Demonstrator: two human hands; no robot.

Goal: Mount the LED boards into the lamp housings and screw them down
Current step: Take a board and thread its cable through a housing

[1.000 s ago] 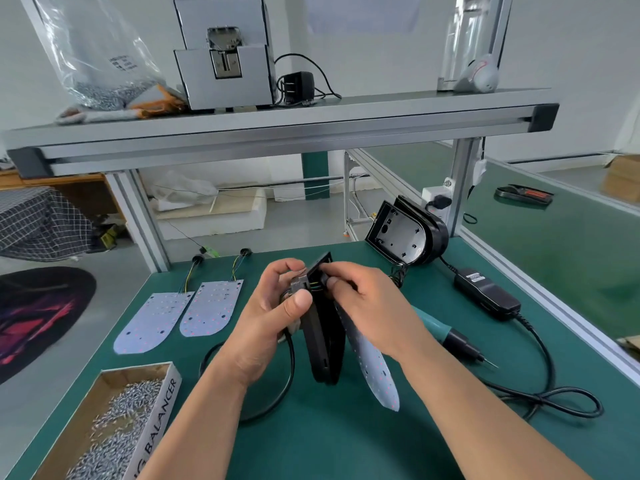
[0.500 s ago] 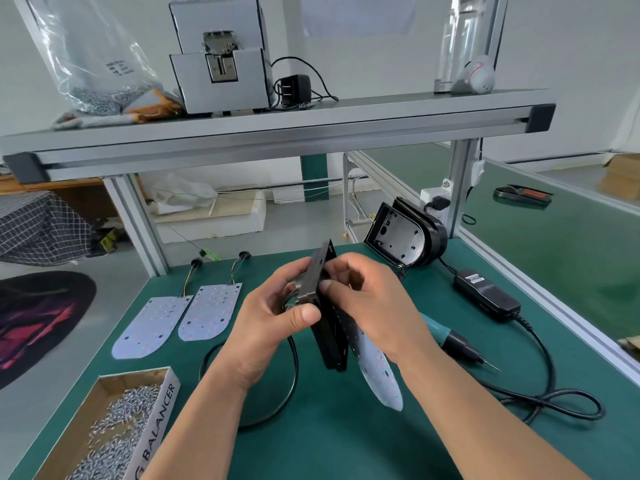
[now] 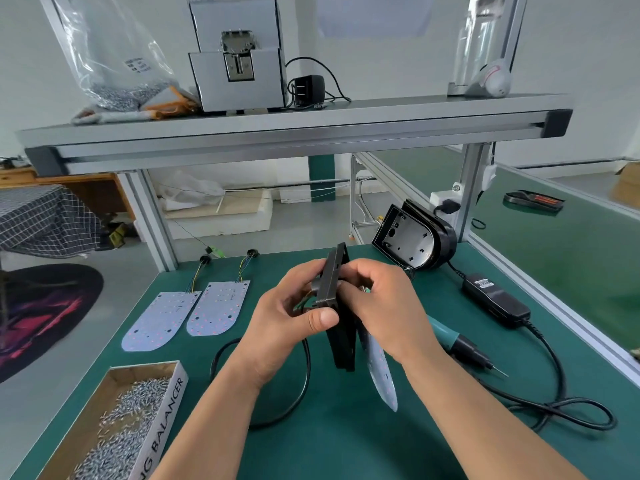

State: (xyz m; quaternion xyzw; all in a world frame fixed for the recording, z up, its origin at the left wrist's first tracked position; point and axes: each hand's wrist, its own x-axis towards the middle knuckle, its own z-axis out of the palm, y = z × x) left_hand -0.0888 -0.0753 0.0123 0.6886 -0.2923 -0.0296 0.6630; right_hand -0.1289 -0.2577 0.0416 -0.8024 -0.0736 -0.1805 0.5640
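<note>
Head view, starting at the left: a cardboard box of screws sits at the near left corner of the green mat. Beyond it, the left spare board and the right spare board lie flat side by side, almost touching, with their rounded ends toward me and their wire tails running to the mat's far edge. A black cable loops on the mat beneath my left wrist. My left hand grips the lamp housing, which I hold upright on edge above the middle of the mat, clear of its surface. My thumb lies across its near edge and my fingers wrap round its left side. My right hand is curled against the housing's right side near the top, with the fingertips on its edge. I cannot tell whether they also pinch wires there. The LED board hangs just beside the housing below my right palm, rounded tip pointing down, not seated inside. To the right, an electric screwdriver lies on the mat behind my right wrist, bit pointing right. A second housing leans at the far edge with its open side facing me, and a power adapter lies near it, with cord coiled on the mat to the right.
</note>
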